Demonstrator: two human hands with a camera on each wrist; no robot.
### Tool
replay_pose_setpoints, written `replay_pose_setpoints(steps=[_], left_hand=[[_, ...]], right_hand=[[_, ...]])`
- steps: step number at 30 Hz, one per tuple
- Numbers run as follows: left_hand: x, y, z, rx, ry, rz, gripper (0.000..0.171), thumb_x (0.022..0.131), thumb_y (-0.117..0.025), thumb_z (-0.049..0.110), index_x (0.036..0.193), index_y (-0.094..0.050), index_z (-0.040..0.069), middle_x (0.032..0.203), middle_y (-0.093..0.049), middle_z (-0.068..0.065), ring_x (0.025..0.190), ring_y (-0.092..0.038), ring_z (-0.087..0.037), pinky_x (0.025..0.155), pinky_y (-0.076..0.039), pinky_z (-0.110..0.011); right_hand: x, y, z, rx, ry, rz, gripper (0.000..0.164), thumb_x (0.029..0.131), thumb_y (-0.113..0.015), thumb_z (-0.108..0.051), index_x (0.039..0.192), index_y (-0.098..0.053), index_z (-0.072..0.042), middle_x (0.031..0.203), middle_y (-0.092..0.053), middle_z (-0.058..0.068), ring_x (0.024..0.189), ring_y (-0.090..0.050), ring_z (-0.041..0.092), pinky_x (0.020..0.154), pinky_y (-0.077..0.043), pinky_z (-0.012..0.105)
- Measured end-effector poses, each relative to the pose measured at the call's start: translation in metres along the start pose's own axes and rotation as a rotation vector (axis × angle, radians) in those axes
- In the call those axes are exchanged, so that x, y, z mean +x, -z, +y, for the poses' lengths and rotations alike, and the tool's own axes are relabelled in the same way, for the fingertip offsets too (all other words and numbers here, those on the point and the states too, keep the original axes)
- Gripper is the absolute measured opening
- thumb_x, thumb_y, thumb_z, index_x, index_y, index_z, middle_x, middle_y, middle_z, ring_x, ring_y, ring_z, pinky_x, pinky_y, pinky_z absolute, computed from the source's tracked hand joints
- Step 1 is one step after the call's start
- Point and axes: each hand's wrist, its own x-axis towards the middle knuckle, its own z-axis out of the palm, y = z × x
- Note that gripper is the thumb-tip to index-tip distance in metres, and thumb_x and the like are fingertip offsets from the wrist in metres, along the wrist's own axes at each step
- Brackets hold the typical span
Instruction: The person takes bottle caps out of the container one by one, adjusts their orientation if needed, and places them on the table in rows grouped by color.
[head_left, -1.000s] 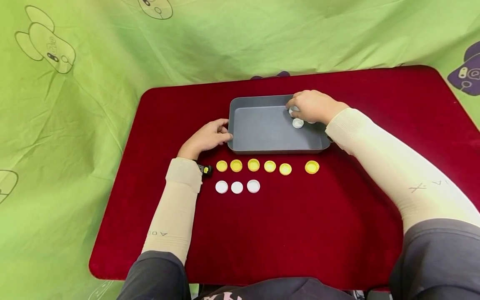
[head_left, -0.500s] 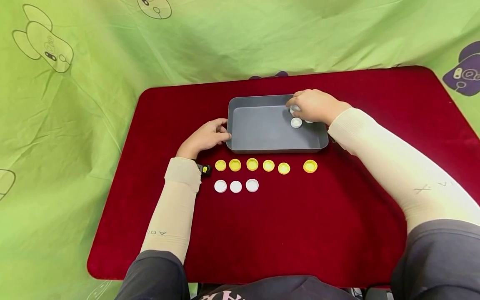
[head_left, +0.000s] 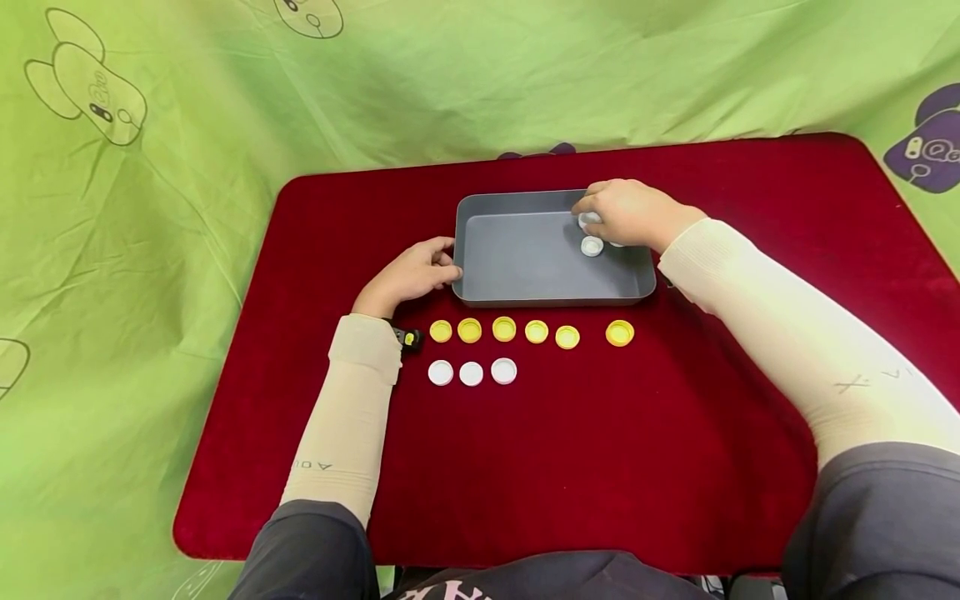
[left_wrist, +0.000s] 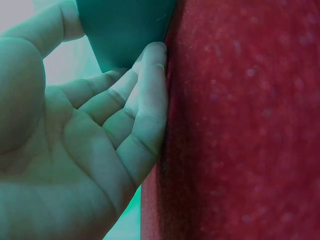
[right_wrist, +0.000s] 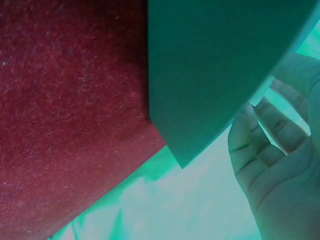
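A grey rectangular baking pan [head_left: 525,287] sits on the red table. My left hand [head_left: 412,271] holds its left side, the thumb over the rim and the fingers against the outer wall, as the left wrist view shows. My right hand [head_left: 633,212] reaches into the pan's far right part. It pinches a white bottle cap [head_left: 588,219], partly hidden by the fingers. Nearer me in the pan lies another white cap [head_left: 592,247], and a bit of one more [head_left: 617,244] shows under the hand. In the right wrist view the pan's wall [right_wrist: 210,65] hides most of the caps.
Several yellow caps [head_left: 504,329] form a row in front of the pan, with one yellow cap [head_left: 619,333] set apart on the right. Three white caps [head_left: 471,373] lie in a row nearer me. Green cloth [head_left: 480,83] hangs behind the red table [head_left: 562,467].
The view has shifted slightly. Both hands keep their places at the pan, and the caps lie as before.
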Motion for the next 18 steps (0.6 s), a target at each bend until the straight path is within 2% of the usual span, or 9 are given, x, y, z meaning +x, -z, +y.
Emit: replay_pose_setpoints(steps=[9,18], left_hand=[[0.0022,0.0002,-0.0021,-0.001,0.003,-0.004,0.058,0.089,-0.062,0.017,0.143,-0.044,0.006,0.101,-0.062,-0.013,0.083,-0.06,-0.025,0.077,-0.051,-0.034],[0.0006,0.0001,0.0002,0.01,0.009,-0.001,0.058,0.09,-0.062,0.018,0.143,-0.044,0.006,0.102,-0.062,-0.013,0.084,-0.061,-0.025,0.078,-0.051,-0.034]], right_hand=[[-0.0044,-0.0006,-0.005,-0.006,0.045,0.036,0.032,0.091,-0.06,-0.006,0.121,-0.064,0.003,0.119,-0.06,0.022,0.112,-0.055,0.038,0.096,-0.042,0.051],[-0.007,-0.0006,-0.0098,-0.024,0.082,0.055,0.032,0.092,-0.061,-0.01,0.121,-0.065,0.002,0.119,-0.06,0.021,0.113,-0.054,0.038,0.098,-0.041,0.052]])
